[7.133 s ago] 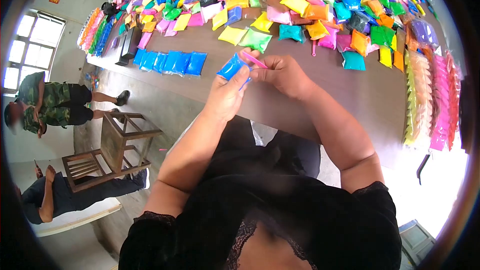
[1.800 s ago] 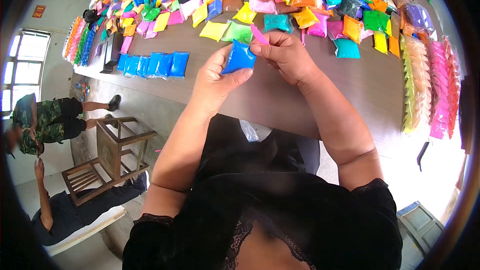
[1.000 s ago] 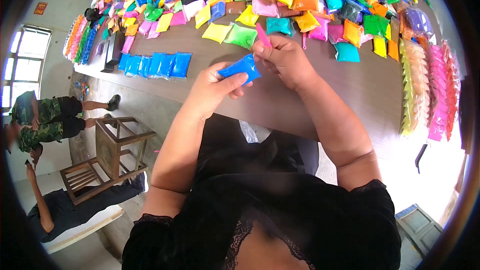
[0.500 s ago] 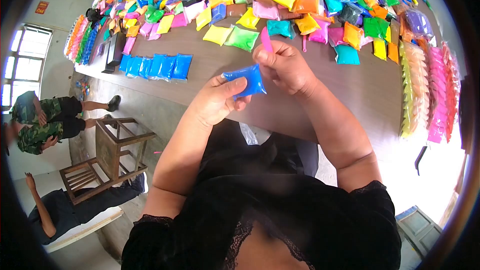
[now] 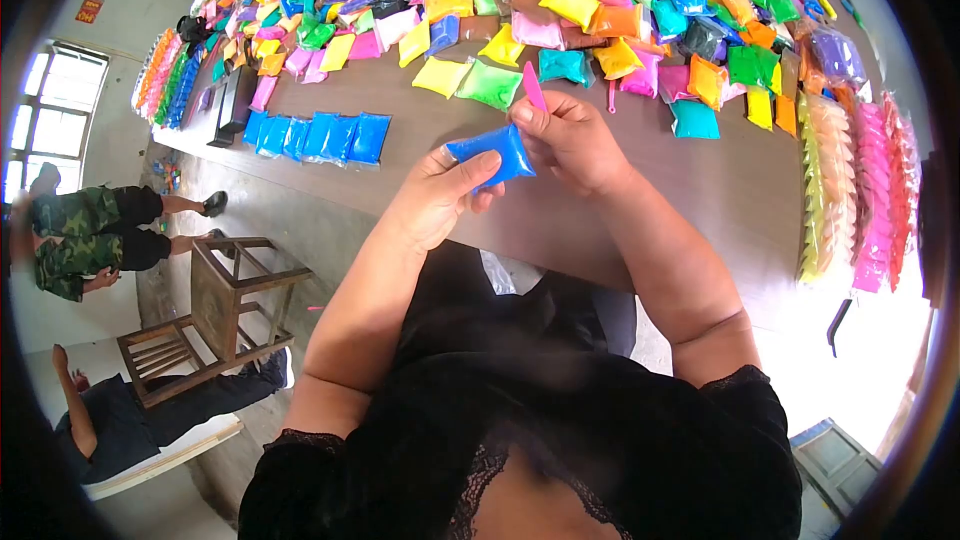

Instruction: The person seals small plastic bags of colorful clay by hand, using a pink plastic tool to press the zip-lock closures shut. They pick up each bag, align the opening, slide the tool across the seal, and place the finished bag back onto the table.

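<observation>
A shiny blue packet (image 5: 497,155), soft and pillow-shaped, sits between the thumb and fingers of my left hand (image 5: 440,193). My right hand (image 5: 572,143) is curled at the packet's upper right edge. From its grip a pink plastic stick with a flat blade (image 5: 533,88) points upward. The lower part of the stick is hidden inside the fist. Both hands are raised over the near edge of the brown table (image 5: 420,120). To their left, a row of similar blue packets (image 5: 325,136) lies overlapping on the tabletop.
A wide heap of coloured packets (image 5: 570,0) covers the far side of the table. Long bagged strips of packets (image 5: 830,185) lie at the right end, more (image 5: 165,75) at the left. A wooden chair (image 5: 215,310) and people (image 5: 95,230) are off to the left.
My hands hold nearly the same pose; the pink stick leans slightly differently. At the left, the people have shifted a little, and one raised hand has changed pose.
</observation>
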Motion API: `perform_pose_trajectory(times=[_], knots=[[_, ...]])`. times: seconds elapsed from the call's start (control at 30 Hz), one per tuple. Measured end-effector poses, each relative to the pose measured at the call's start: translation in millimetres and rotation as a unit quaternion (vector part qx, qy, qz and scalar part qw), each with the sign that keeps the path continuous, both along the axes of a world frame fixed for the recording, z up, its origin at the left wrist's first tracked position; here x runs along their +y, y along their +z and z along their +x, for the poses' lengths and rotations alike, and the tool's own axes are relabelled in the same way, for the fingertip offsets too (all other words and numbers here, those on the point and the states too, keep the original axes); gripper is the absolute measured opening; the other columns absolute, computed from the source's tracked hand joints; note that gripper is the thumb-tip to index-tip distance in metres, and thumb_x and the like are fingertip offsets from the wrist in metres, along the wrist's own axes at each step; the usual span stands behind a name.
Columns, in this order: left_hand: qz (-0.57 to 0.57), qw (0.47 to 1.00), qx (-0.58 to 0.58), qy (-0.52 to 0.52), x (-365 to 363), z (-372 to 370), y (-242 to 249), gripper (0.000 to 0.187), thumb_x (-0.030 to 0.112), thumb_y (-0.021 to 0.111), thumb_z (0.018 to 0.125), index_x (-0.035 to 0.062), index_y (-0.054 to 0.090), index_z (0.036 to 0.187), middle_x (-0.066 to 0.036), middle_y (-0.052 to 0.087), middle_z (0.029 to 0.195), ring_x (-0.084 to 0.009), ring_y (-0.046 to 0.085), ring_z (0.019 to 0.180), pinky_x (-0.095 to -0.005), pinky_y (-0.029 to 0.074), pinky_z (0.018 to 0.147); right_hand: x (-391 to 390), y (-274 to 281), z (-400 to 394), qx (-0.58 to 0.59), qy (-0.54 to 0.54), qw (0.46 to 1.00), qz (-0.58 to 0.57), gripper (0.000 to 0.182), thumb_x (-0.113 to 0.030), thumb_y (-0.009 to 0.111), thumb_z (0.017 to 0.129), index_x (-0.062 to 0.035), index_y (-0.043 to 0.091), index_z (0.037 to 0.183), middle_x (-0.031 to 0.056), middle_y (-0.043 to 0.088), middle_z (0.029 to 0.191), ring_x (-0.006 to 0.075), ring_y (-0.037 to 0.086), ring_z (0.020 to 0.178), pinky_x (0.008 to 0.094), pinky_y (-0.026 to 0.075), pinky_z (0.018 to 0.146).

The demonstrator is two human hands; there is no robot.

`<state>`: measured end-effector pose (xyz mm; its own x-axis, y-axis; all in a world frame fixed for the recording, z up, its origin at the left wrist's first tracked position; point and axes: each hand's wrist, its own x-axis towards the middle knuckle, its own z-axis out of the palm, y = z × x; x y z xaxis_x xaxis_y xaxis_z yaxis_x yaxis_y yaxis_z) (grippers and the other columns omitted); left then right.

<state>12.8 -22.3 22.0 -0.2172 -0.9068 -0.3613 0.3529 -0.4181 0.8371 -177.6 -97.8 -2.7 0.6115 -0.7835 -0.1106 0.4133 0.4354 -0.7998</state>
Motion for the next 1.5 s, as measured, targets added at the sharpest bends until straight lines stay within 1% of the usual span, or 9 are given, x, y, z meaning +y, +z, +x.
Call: perform_pose_trajectory(times=[0.17, 0.43, 0.7, 0.87, 1.0, 1.13, 1.2, 1.3, 1.5], knots=[[-0.058, 0.991, -0.121, 0.023, -0.3, -1.6, -1.6, 0.028, 0.027, 0.074, 0.087, 0.0053, 0.066, 0.104, -0.001, 0.066, 0.084, -0.0079, 0.059, 0.071, -0.0222, 0.045, 0.062, -2.1, 7.4, -1.0, 0.024, -0.04, 0.997, 0.065, 0.017, -0.022, 0.068, 0.092, -0.0045, 0.067, 0.094, -0.004, 0.054, 0.071, 0.0041, 0.039, 0.057, 0.0225, 0.028, 0.051], [-0.123, 0.948, -0.292, 0.019, 2.1, -3.1, -7.8, 0.036, 0.024, 0.075, 0.087, 0.0017, 0.063, 0.112, -0.003, 0.067, 0.084, -0.0068, 0.058, 0.069, -0.0224, 0.047, 0.063, 0.2, 9.5, -0.4, 0.124, -0.091, 0.987, -0.048, 0.021, -0.025, 0.075, 0.087, -0.0053, 0.068, 0.087, -0.0037, 0.056, 0.069, 0.004, 0.043, 0.058, 0.0215, 0.032, 0.051], [0.002, 0.987, 0.111, 0.117, 3.5, 4.7, -1.1, 0.024, 0.029, 0.069, 0.091, 0.0075, 0.063, 0.1, -0.005, 0.064, 0.08, -0.0118, 0.059, 0.064, -0.0251, 0.048, 0.058, 1.5, 6.3, -2.5, 0.099, -0.059, 0.992, -0.054, 0.016, -0.014, 0.075, 0.086, -0.0029, 0.07, 0.097, -0.0018, 0.059, 0.076, 0.0056, 0.048, 0.061, 0.0215, 0.037, 0.054], [0.02, 0.977, 0.171, 0.123, 3.6, -4.2, -0.6, 0.026, 0.03, 0.07, 0.091, 0.0082, 0.061, 0.103, -0.006, 0.065, 0.082, -0.0129, 0.059, 0.066, -0.0261, 0.049, 0.059, 13.4, 3.0, 8.2, 0.074, -0.088, 0.98, -0.164, 0.019, -0.004, 0.078, 0.081, -0.0023, 0.069, 0.098, 0.0004, 0.062, 0.094, 0.0104, 0.057, 0.095, 0.0263, 0.047, 0.083], [0.028, 0.984, 0.146, 0.096, 5.0, -6.3, -0.2, 0.031, 0.032, 0.066, 0.093, 0.008, 0.062, 0.111, -0.007, 0.068, 0.092, -0.0158, 0.064, 0.077, -0.0291, 0.053, 0.07, 8.0, -3.5, 6.2, 0.11, -0.124, 0.928, -0.335, 0.019, -0.003, 0.076, 0.082, 0.0019, 0.068, 0.098, -0.0009, 0.062, 0.094, 0.0118, 0.057, 0.091, 0.0286, 0.047, 0.08], [0.004, 0.982, 0.117, 0.147, 1.7, -10.8, -1.8, 0.032, 0.03, 0.067, 0.092, 0.0064, 0.062, 0.113, -0.009, 0.069, 0.098, -0.0162, 0.066, 0.081, -0.0302, 0.055, 0.073, 6.4, -2.3, 6.5, 0.123, -0.14, 0.931, -0.313, 0.019, -0.009, 0.075, 0.084, -0.0014, 0.069, 0.101, -0.0005, 0.062, 0.088, 0.0115, 0.056, 0.087, 0.0288, 0.047, 0.078], [-0.032, 0.988, 0.073, 0.136, -0.7, -9.1, 0.1, 0.029, 0.023, 0.068, 0.092, 0.005, 0.061, 0.114, -0.008, 0.068, 0.098, -0.0159, 0.066, 0.082, -0.0278, 0.054, 0.07, 7.5, 9.7, 3.5, 0.129, -0.071, 0.989, -0.03, 0.022, -0.016, 0.074, 0.087, -0.0031, 0.07, 0.104, 0.0001, 0.062, 0.085, 0.0084, 0.055, 0.08, 0.025, 0.044, 0.069], [-0.061, 0.988, -0.072, 0.126, -0.3, -5.9, 2.3, 0.031, 0.017, 0.069, 0.091, 0.0031, 0.06, 0.118, -0.007, 0.068, 0.096, -0.0151, 0.066, 0.082, -0.0246, 0.052, 0.066, 0.0, -2.2, 4.2, 0.062, -0.045, 0.997, 0.006, 0.027, -0.028, 0.076, 0.085, -0.0061, 0.072, 0.101, -0.0028, 0.062, 0.074, 0.0042, 0.043, 0.058, 0.0211, 0.032, 0.051], [-0.151, 0.963, -0.195, 0.11, 5.6, -12.8, 5.6, 0.038, 0.014, 0.07, 0.09, -0.0002, 0.059, 0.124, -0.004, 0.067, 0.095, -0.0113, 0.062, 0.079, -0.0252, 0.049, 0.068, 4.6, 1.9, 5.7, 0.088, -0.047, 0.995, -0.027, 0.026, -0.025, 0.077, 0.084, -0.0043, 0.072, 0.099, -0.0032, 0.059, 0.072, 0.005, 0.043, 0.058, 0.0215, 0.032, 0.051]])
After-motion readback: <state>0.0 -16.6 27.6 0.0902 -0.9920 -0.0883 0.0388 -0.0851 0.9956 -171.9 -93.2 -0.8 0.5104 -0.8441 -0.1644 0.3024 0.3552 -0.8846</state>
